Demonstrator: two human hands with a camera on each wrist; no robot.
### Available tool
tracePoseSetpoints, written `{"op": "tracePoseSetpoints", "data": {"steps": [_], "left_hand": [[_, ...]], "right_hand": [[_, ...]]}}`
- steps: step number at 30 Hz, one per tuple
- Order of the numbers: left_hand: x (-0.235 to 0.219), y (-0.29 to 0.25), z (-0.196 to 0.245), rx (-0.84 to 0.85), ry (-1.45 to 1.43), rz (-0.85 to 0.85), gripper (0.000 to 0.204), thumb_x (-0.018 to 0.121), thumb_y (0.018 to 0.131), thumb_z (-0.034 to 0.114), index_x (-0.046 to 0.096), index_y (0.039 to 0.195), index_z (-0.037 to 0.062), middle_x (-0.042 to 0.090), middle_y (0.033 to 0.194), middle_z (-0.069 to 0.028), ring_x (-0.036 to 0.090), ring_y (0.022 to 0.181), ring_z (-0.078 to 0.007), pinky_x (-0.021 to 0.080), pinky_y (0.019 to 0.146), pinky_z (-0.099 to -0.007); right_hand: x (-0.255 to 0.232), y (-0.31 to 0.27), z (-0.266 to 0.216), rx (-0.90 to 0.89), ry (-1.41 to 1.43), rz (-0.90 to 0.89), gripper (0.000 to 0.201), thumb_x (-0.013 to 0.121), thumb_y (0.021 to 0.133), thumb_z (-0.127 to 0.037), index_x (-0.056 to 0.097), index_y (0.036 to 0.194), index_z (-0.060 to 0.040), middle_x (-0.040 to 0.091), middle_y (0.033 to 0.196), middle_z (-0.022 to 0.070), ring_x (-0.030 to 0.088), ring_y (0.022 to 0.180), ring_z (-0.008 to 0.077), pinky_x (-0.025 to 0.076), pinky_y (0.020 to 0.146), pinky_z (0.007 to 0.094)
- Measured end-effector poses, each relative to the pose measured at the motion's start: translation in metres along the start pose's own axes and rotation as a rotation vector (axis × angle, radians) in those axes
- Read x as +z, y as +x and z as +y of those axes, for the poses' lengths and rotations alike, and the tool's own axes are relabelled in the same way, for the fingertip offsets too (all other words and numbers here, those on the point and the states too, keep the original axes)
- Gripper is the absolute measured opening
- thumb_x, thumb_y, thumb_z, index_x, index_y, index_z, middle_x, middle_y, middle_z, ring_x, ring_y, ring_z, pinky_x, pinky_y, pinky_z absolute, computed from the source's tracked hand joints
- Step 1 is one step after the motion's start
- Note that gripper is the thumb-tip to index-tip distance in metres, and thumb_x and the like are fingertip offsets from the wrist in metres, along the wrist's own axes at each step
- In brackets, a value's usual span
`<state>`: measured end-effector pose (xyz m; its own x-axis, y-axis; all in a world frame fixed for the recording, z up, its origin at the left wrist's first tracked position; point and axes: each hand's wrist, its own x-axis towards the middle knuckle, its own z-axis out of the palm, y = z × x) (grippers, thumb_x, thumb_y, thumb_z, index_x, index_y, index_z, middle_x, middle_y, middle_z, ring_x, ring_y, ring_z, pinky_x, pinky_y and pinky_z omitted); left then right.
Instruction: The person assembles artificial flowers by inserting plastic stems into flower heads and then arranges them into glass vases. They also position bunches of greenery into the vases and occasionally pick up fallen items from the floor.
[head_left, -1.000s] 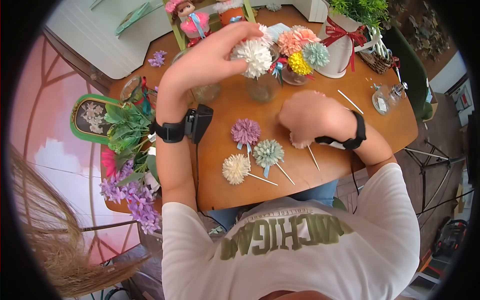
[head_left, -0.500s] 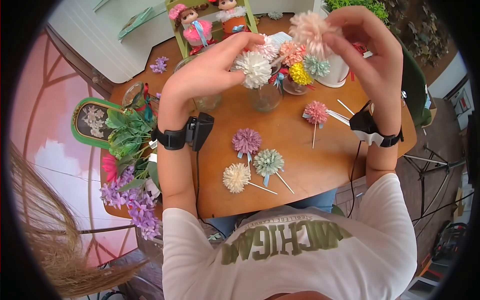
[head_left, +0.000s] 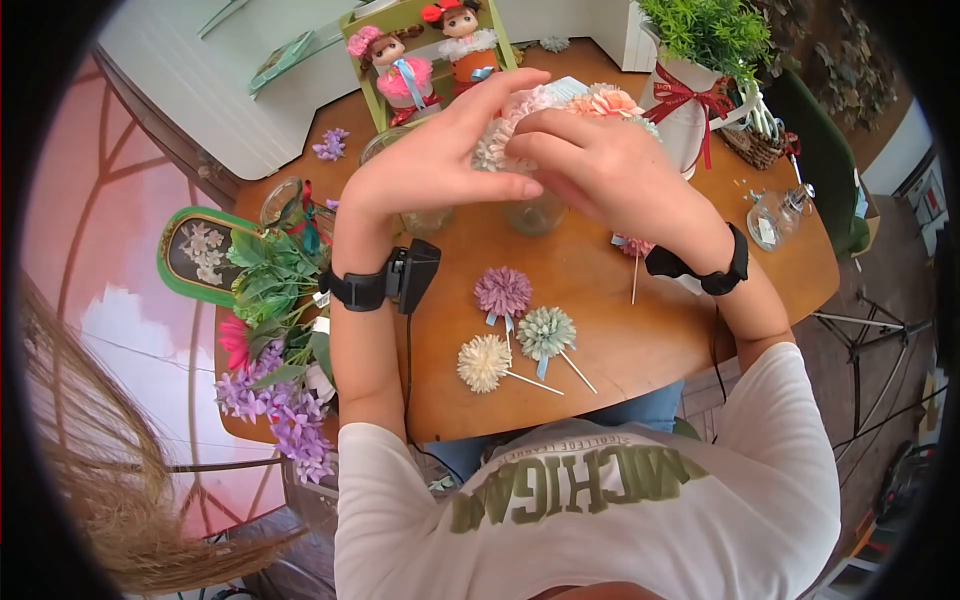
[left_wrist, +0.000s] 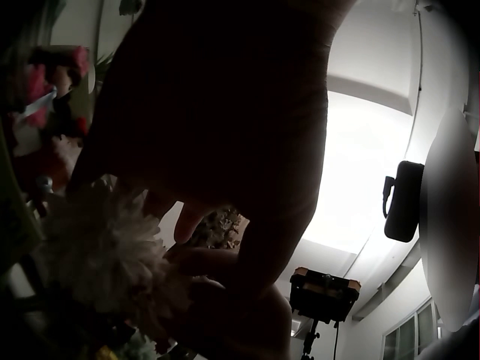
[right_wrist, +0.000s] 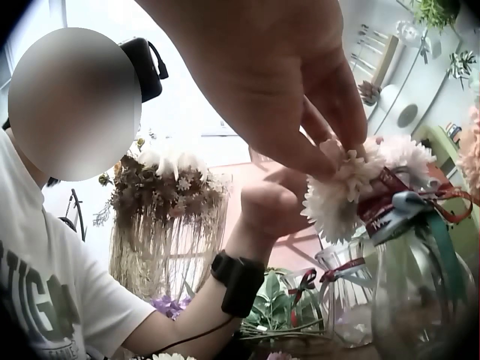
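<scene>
My left hand (head_left: 430,165) curves round white and pale pink pompom flowers (head_left: 494,150) above a glass jar (head_left: 535,215), thumb and fingers spread wide on either side. Over the same blooms, my right hand (head_left: 625,175) pinches a pale peach pompom flower (right_wrist: 349,169), mostly hidden behind that hand in the head view. In the right wrist view a pale pink flower (right_wrist: 409,156) sits beside it at the jar's ribboned neck. Purple (head_left: 503,291), grey-green (head_left: 547,331) and cream (head_left: 483,363) pompom flowers on white sticks lie on the table nearer the body.
A coral pompom flower (head_left: 634,245) lies below the right forearm. Peach blooms (head_left: 605,100) stand behind the hands. A glass bottle (head_left: 775,218) and a white pot (head_left: 680,125) stand at right; lilac flowers (head_left: 290,410) and a green frame (head_left: 200,255) are at left.
My right hand picked up the pale peach flower from the table, lifted it, then brought it leftward over the jar. My left hand stays by the jar, its thumb and fingers now wider apart.
</scene>
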<state>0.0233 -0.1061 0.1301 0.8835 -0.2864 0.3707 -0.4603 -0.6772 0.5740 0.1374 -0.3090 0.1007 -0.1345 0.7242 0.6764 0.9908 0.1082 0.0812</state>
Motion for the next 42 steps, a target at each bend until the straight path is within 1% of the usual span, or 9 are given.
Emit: {"op": "tracePoseSetpoints", "data": {"steps": [7,13,19,22,26,30,33,38,42], "left_hand": [[0.004,0.007,-0.019,-0.042,0.088,0.018,0.060,0.073,0.094,0.026,0.052,0.146,0.0047,0.050,0.150,-0.0118,0.046,0.141,-0.0267,0.038,0.116,-0.0396],[0.002,0.004,-0.026,0.063,0.149,-0.039,0.042,0.066,0.090,0.012,0.058,0.130,0.0044,0.050,0.149,-0.0116,0.047,0.139,-0.0276,0.038,0.115,-0.0386],[-0.001,0.007,-0.027,0.085,0.150,-0.048,0.042,0.060,0.084,0.006,0.057,0.125,0.0047,0.050,0.148,-0.0118,0.047,0.138,-0.0284,0.038,0.115,-0.0381],[-0.004,0.005,-0.021,0.087,0.127,-0.069,0.041,0.060,0.082,0.006,0.058,0.123,0.0054,0.049,0.148,-0.0114,0.046,0.139,-0.0291,0.036,0.116,-0.0401],[-0.007,0.005,-0.015,0.069,0.110,-0.081,0.038,0.059,0.079,0.004,0.061,0.117,0.0057,0.049,0.146,-0.0111,0.044,0.140,-0.0296,0.033,0.118,-0.0420],[-0.006,0.005,-0.015,0.112,0.112,-0.040,0.037,0.060,0.078,-0.002,0.062,0.114,0.0064,0.052,0.138,-0.0129,0.052,0.127,-0.0316,0.042,0.107,-0.0387],[-0.006,0.004,-0.014,0.105,0.123,-0.035,0.037,0.059,0.077,-0.003,0.062,0.113,0.0062,0.052,0.136,-0.0121,0.052,0.127,-0.0311,0.042,0.107,-0.0386],[-0.008,0.004,-0.014,0.097,0.110,-0.053,0.035,0.059,0.078,-0.003,0.061,0.112,0.0053,0.053,0.133,-0.0113,0.051,0.126,-0.0308,0.042,0.107,-0.0385],[-0.009,0.005,-0.014,0.104,0.126,-0.066,0.034,0.058,0.077,-0.003,0.060,0.111,0.0035,0.052,0.132,-0.0115,0.051,0.125,-0.0311,0.042,0.108,-0.0381]], "right_hand": [[-0.024,0.004,-0.004,0.088,-0.005,0.135,0.021,0.070,0.083,-0.008,0.060,0.101,-0.0083,0.066,0.106,0.0065,0.067,0.081,0.0302,0.053,0.065,0.0427],[-0.060,-0.022,0.011,0.373,-0.051,-0.732,0.035,0.079,0.079,-0.018,0.066,0.109,-0.0063,0.071,0.095,0.0137,0.069,0.086,0.0342,0.054,0.076,0.0419],[-0.012,-0.023,0.007,0.483,-0.247,-1.018,0.016,0.077,0.069,-0.014,0.074,0.079,-0.0021,0.071,0.076,0.0165,0.071,0.078,0.0366,0.056,0.067,0.0445],[0.022,-0.035,0.008,0.302,-0.145,-1.088,0.009,0.072,0.067,-0.010,0.072,0.069,-0.0011,0.071,0.073,0.0158,0.071,0.072,0.0365,0.056,0.063,0.0444],[0.025,-0.047,0.008,0.147,-0.118,-0.884,0.010,0.065,0.079,-0.005,0.073,0.074,-0.0018,0.071,0.076,0.0184,0.070,0.073,0.0376,0.056,0.062,0.0423],[-0.021,-0.023,0.006,0.328,0.023,-0.681,0.008,0.067,0.082,-0.004,0.065,0.089,-0.0008,0.068,0.079,0.0186,0.068,0.077,0.0379,0.053,0.067,0.0429],[-0.067,-0.005,0.002,0.342,0.369,-0.324,0.017,0.069,0.080,0.007,0.063,0.093,-0.0034,0.065,0.083,0.0075,0.067,0.076,0.0229,0.052,0.068,0.0338],[-0.087,0.006,-0.013,0.059,-0.101,0.418,0.021,0.073,0.078,0.012,0.067,0.094,-0.0009,0.068,0.092,0.0105,0.067,0.078,0.0226,0.054,0.068,0.0309],[-0.064,0.007,0.004,-0.214,-0.347,0.490,0.020,0.071,0.074,-0.001,0.064,0.093,-0.0047,0.065,0.090,0.0067,0.067,0.074,0.0234,0.053,0.062,0.0335]]}}
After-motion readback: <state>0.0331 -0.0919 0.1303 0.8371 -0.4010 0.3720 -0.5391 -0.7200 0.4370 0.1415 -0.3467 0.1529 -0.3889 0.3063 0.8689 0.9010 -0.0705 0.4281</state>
